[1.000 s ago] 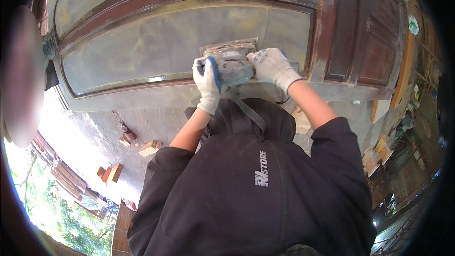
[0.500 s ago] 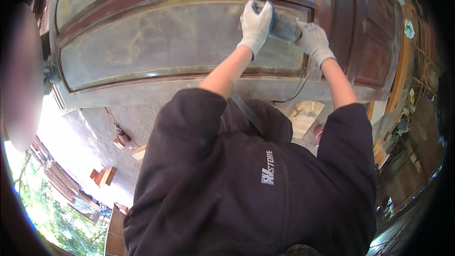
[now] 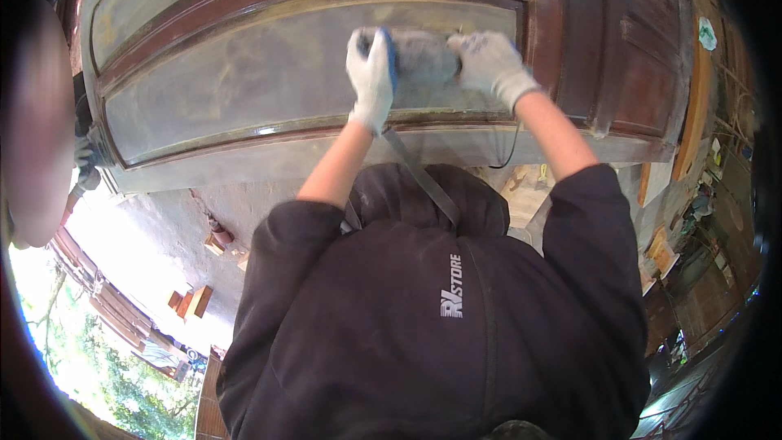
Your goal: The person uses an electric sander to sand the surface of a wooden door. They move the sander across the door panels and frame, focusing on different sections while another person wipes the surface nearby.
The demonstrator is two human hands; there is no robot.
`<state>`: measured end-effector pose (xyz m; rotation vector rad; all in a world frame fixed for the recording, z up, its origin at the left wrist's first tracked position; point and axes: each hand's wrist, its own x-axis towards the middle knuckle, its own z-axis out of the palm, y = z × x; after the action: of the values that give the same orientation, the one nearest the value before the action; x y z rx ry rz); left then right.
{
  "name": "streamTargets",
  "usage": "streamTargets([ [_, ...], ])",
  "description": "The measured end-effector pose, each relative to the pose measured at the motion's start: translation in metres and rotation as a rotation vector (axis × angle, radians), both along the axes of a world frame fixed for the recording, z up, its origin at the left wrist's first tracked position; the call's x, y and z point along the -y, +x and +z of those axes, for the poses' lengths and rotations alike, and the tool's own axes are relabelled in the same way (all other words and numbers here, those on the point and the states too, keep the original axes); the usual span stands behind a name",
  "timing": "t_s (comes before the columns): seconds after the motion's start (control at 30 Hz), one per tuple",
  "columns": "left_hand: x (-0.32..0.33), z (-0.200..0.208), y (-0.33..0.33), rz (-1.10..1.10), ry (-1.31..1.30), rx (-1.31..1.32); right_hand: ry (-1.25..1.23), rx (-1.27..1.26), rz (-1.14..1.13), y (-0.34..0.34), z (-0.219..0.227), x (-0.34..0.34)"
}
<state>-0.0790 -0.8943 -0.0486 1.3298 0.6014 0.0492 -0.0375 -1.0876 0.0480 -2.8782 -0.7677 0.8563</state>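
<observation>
A dusty grey power sander [image 3: 425, 59] lies on the greyish, sanded recessed panel [image 3: 236, 81] of a large dark-brown wooden door. My left hand [image 3: 371, 73], in a white glove with a blue palm, is closed round the sander's left end. At its right end my right hand [image 3: 491, 63], gloved in the same way, wraps round the rear grip, with the fingers partly hidden. A thin black cord [image 3: 509, 151] hangs from the right side over the door's near edge. The sander's underside is out of sight.
On the floor at the left lie several wood blocks [image 3: 195, 301] and a dark-red tool [image 3: 220, 234]. What looks like another person's gloved hand [image 3: 85, 153] is at the door's left end. A long timber [image 3: 696, 106] runs beside the door on the right.
Both my hands have slid the sander leftward and slightly nearer along the panel, keeping hold of it. The view has shifted slightly.
</observation>
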Motion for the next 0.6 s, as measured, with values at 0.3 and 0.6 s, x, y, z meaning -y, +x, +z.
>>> streamTargets([
  [0.3,0.076,0.033,0.064,-0.149,0.178,0.022,-0.038,0.269,-0.140,0.016,-0.019,0.073],
  [0.6,-0.004,0.035,-0.077,-0.095,0.164,-0.093,0.009,-0.071,-0.042,-0.067,-0.006,-0.012],
])
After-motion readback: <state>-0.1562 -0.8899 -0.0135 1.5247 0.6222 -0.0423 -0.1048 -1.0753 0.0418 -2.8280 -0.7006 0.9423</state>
